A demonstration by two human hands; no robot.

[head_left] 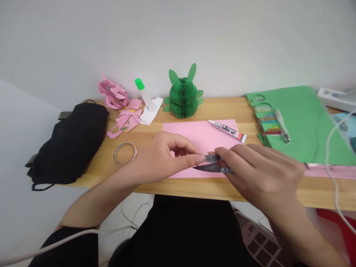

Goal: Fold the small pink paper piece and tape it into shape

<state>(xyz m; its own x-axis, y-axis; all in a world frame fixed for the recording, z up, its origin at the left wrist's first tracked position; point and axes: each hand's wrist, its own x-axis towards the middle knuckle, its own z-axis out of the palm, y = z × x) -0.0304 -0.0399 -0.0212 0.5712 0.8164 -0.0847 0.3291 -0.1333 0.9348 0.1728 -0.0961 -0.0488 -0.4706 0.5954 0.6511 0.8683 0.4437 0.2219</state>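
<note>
My right hand (258,170) grips a pair of thread snips (208,168) with dark metal blades that stand apart and point left. My left hand (169,157) is closed in a pinch, its fingertips right at the upper blade; whatever they hold is too small or hidden to make out. Both hands are above a sheet of pink paper (180,129) on the wooden table. Just beyond them, a B-7000 glue tube (228,130) lies slantwise on that sheet. A green honeycomb paper figure (183,98) with leaf-like ears stands behind the paper.
Pink paper scraps (129,118) and a green-capped glue stick (146,95) lie at the back left. A roll of tape (125,153) is beside my left wrist, near a black bag (71,144). Green sheets (306,126), a white cable (328,148) and a power strip (333,97) occupy the right.
</note>
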